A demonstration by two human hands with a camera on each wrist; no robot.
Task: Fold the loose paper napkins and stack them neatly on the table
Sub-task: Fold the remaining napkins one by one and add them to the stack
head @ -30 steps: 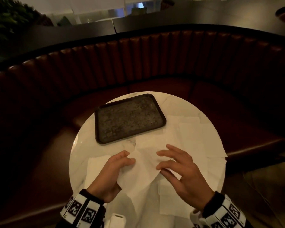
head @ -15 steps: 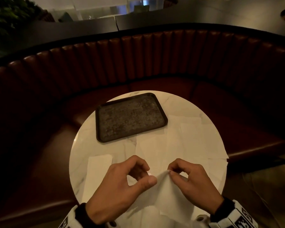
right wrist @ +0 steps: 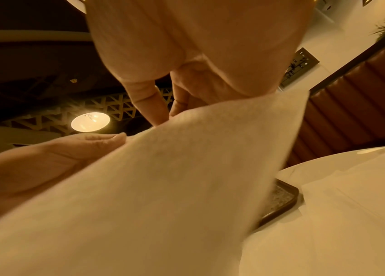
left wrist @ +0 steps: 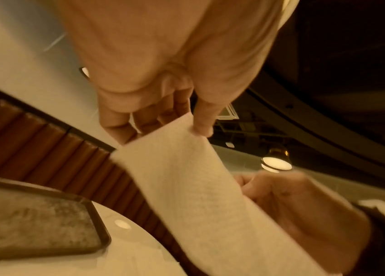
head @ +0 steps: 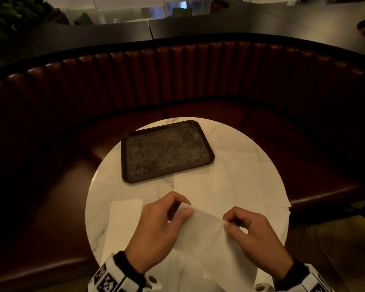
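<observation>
**Round marble surface, one napkin lifted**

Round marble surface (head: 105, 186) is carrying one dark tray (head: 167, 150) and several loose napkins (head: 240, 182). Left hand (head: 156, 232) and right hand (head: 255, 234) are each pinching one raised napkin (head: 204, 232) with curled fingers (head: 185, 212).

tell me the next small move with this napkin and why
Probably bring the pinched edge down to meet the near edge and crease it. The left hand and right hand each pinch a corner of the napkin, lifted off the table, not yet folded.
</observation>
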